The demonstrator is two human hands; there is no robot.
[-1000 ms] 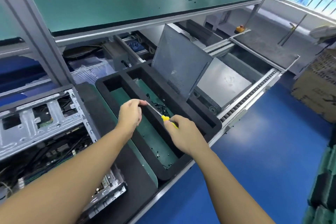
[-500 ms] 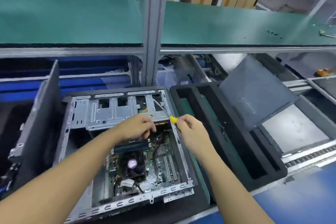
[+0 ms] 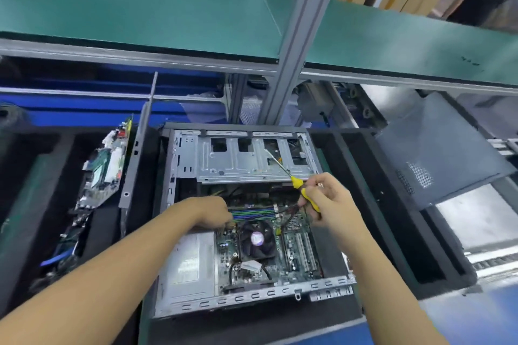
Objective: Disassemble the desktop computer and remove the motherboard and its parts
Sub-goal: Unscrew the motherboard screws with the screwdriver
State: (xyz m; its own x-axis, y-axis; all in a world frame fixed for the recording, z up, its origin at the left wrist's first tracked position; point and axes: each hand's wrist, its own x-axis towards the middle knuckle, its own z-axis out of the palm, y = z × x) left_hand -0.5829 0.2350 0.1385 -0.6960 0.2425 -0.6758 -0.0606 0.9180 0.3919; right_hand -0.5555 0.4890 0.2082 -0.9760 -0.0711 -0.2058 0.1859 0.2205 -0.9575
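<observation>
An open desktop case (image 3: 241, 301) lies flat in front of me. Inside it sit the green motherboard (image 3: 298, 249), a black CPU fan (image 3: 256, 239), blue and green memory slots (image 3: 253, 214), a silver power supply (image 3: 186, 263) and a metal drive cage (image 3: 246, 158). My left hand (image 3: 211, 211) reaches down into the case beside the memory slots; its fingertips are hidden. My right hand (image 3: 328, 200) grips a yellow-handled screwdriver (image 3: 304, 193), whose shaft points up and left over the drive cage.
A removed circuit board (image 3: 105, 168) leans in a black foam tray at the left, next to an upright side panel (image 3: 138, 145). A black foam tray (image 3: 392, 221) lies right of the case, with a grey perforated panel (image 3: 437, 148) behind it. A green shelf (image 3: 140, 8) overhangs.
The view has swung left from the right-hand foam tray to the open case. My left hand dropped from the drive cage edge down to the memory slots. The screwdriver stays in my right hand.
</observation>
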